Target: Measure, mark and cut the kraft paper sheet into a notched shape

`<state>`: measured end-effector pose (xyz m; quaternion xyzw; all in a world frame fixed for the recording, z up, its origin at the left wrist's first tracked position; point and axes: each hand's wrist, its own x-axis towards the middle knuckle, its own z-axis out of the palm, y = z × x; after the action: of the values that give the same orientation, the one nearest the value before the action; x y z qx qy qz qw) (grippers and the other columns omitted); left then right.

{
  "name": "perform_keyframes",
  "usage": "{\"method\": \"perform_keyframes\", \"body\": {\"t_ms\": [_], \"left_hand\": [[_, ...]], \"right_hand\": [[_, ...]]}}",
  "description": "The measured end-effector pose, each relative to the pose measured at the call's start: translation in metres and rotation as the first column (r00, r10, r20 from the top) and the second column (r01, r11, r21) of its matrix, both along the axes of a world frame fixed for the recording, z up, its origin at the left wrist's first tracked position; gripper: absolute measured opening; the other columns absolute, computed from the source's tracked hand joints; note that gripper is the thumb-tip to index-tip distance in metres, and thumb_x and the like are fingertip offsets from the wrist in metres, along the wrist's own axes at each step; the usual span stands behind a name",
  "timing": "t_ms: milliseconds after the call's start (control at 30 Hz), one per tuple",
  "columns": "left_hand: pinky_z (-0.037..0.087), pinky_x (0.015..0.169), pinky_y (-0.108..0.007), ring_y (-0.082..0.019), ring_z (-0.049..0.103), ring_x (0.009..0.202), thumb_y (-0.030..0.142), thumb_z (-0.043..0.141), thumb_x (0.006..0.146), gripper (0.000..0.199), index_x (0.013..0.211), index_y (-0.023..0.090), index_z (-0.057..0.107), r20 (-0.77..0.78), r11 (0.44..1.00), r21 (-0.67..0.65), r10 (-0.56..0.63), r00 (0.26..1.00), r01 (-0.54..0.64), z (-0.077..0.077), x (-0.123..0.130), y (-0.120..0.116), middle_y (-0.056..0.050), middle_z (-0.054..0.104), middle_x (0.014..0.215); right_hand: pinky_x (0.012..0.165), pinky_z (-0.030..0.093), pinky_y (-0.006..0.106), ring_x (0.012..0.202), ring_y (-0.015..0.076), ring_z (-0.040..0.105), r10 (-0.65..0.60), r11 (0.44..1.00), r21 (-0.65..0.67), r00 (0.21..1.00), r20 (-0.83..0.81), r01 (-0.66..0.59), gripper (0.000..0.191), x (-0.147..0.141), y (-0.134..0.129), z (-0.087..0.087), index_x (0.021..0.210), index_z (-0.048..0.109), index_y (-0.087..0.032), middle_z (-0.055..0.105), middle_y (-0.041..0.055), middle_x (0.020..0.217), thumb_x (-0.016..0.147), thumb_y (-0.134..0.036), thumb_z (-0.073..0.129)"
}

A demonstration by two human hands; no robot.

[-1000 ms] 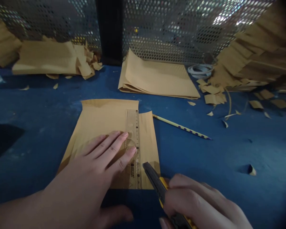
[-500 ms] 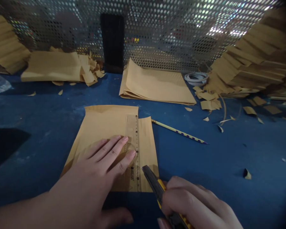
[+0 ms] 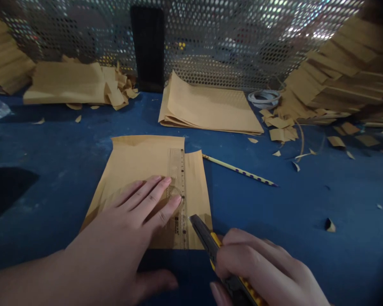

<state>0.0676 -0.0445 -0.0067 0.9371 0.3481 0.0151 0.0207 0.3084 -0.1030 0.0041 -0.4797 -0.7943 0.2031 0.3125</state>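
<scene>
A sheet of brown kraft paper [image 3: 137,157] lies in front of me, with a slit at its top edge just right of a clear plastic ruler [image 3: 176,159]. My left hand [image 3: 134,221] is spread flat over the paper, its fingertips pressing on the ruler. In my right hand [image 3: 258,263] is a black and yellow utility knife [image 3: 207,238], gripped by its handle. The knife's tip points at the paper close to the ruler's right edge; whether the blade touches the paper I cannot tell. Beside the paper's right edge lies a yellow pencil with purple dots [image 3: 239,170].
Behind the sheet rests a folded stack of brown paper [image 3: 210,108]. A black phone [image 3: 147,51] leans on the perforated metal panel [image 3: 210,38]. Fringed paper piles [image 3: 338,72], scraps [image 3: 281,123] and a white tape roll [image 3: 264,98] sit at the back right of the blue table [image 3: 249,212].
The camera's view has shifted slightly, so things on the table appear a little higher. Both hands, the ruler and the knife keep nearly the same places on the paper.
</scene>
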Motion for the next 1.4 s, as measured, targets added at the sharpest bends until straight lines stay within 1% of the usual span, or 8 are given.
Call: {"method": "perform_keyframes", "body": {"t_ms": [133, 233, 333, 567, 733, 933, 1200, 1400], "left_hand": [[0.043, 0.112, -0.055, -0.035, 0.031, 0.147, 0.083, 0.058, 0.072, 0.105, 0.155, 0.023, 0.030, 0.011, 1.000, -0.018, 0.002, 1.000, -0.002, 0.0010, 0.0004, -0.0010, -0.013, 0.025, 0.162], [0.039, 0.114, -0.055, -0.036, 0.030, 0.148, 0.084, 0.056, 0.074, 0.105, 0.155, 0.023, 0.029, 0.030, 0.999, -0.035, 0.012, 0.999, -0.011, 0.0014, 0.0007, -0.0010, -0.013, 0.024, 0.162], [0.036, 0.116, -0.054, -0.036, 0.029, 0.148, 0.084, 0.055, 0.075, 0.103, 0.154, 0.024, 0.030, 0.031, 0.998, -0.060, 0.020, 0.999, -0.019, 0.0019, 0.0009, -0.0009, -0.011, 0.022, 0.163], [0.036, 0.116, -0.056, -0.036, 0.028, 0.148, 0.082, 0.055, 0.076, 0.102, 0.155, 0.022, 0.030, 0.003, 0.997, -0.070, -0.010, 1.000, 0.010, 0.0047, 0.0016, 0.0012, -0.005, 0.023, 0.163], [0.036, 0.116, -0.057, -0.036, 0.029, 0.148, 0.082, 0.056, 0.075, 0.102, 0.154, 0.021, 0.032, -0.004, 0.997, -0.078, -0.008, 1.000, 0.008, 0.0060, 0.0028, 0.0018, -0.006, 0.023, 0.162], [0.036, 0.116, -0.055, -0.034, 0.031, 0.148, 0.083, 0.055, 0.075, 0.102, 0.153, 0.020, 0.034, -0.003, 0.998, -0.050, -0.030, 1.000, 0.030, 0.0065, 0.0024, 0.0023, -0.008, 0.024, 0.162], [0.034, 0.117, -0.052, -0.033, 0.031, 0.148, 0.083, 0.052, 0.077, 0.101, 0.152, 0.017, 0.036, 0.009, 0.998, -0.050, -0.040, 0.999, 0.040, 0.0057, 0.0038, 0.0037, -0.010, 0.024, 0.161], [0.031, 0.119, -0.052, -0.034, 0.031, 0.148, 0.081, 0.057, 0.075, 0.102, 0.152, 0.018, 0.035, 0.032, 0.996, -0.085, -0.026, 0.999, 0.028, 0.0052, 0.0030, 0.0027, -0.010, 0.025, 0.161]], "right_hand": [[0.041, 0.043, 0.020, 0.045, 0.0076, 0.050, -0.025, 1.000, 0.005, 0.999, 0.024, 0.025, 0.013, -0.0015, -0.0003, 0.0002, 0.080, 0.049, -0.027, 0.053, -0.0071, 0.064, 0.077, -0.015, 0.052], [0.040, 0.044, 0.019, 0.047, 0.0083, 0.055, -0.052, 0.999, 0.009, 0.998, 0.042, 0.052, 0.014, -0.0031, -0.0014, 0.0005, 0.080, 0.050, -0.028, 0.054, -0.0067, 0.065, 0.075, -0.015, 0.053], [0.043, 0.046, 0.020, 0.051, 0.0095, 0.057, -0.061, 0.998, 0.017, 0.998, 0.024, 0.060, 0.015, -0.0040, -0.0036, 0.0001, 0.081, 0.051, -0.027, 0.055, -0.0052, 0.067, 0.075, -0.013, 0.053], [0.049, 0.049, 0.021, 0.050, 0.0090, 0.055, -0.052, 0.999, 0.006, 0.999, 0.008, 0.052, 0.017, -0.0039, -0.0043, 0.0011, 0.080, 0.051, -0.026, 0.053, -0.0056, 0.067, 0.074, -0.011, 0.054], [0.049, 0.046, 0.020, 0.051, 0.0083, 0.055, -0.051, 0.999, -0.015, 0.998, 0.030, 0.052, 0.017, -0.0045, -0.0046, 0.0013, 0.079, 0.051, -0.026, 0.054, -0.0058, 0.068, 0.073, -0.011, 0.054], [0.050, 0.047, 0.019, 0.052, 0.0081, 0.055, -0.059, 0.998, -0.008, 0.998, 0.038, 0.059, 0.016, -0.0065, -0.0060, 0.0003, 0.080, 0.051, -0.026, 0.054, -0.0054, 0.068, 0.076, -0.011, 0.053], [0.049, 0.049, 0.021, 0.051, 0.0096, 0.056, -0.068, 0.998, -0.013, 0.997, 0.043, 0.069, 0.016, -0.0065, -0.0076, 0.0011, 0.081, 0.051, -0.027, 0.053, -0.0054, 0.067, 0.075, -0.012, 0.054], [0.049, 0.049, 0.022, 0.051, 0.0097, 0.056, -0.070, 0.998, 0.003, 0.996, 0.055, 0.070, 0.015, -0.0058, -0.0074, -0.0013, 0.080, 0.050, -0.027, 0.053, -0.0054, 0.066, 0.075, -0.014, 0.055]]}}
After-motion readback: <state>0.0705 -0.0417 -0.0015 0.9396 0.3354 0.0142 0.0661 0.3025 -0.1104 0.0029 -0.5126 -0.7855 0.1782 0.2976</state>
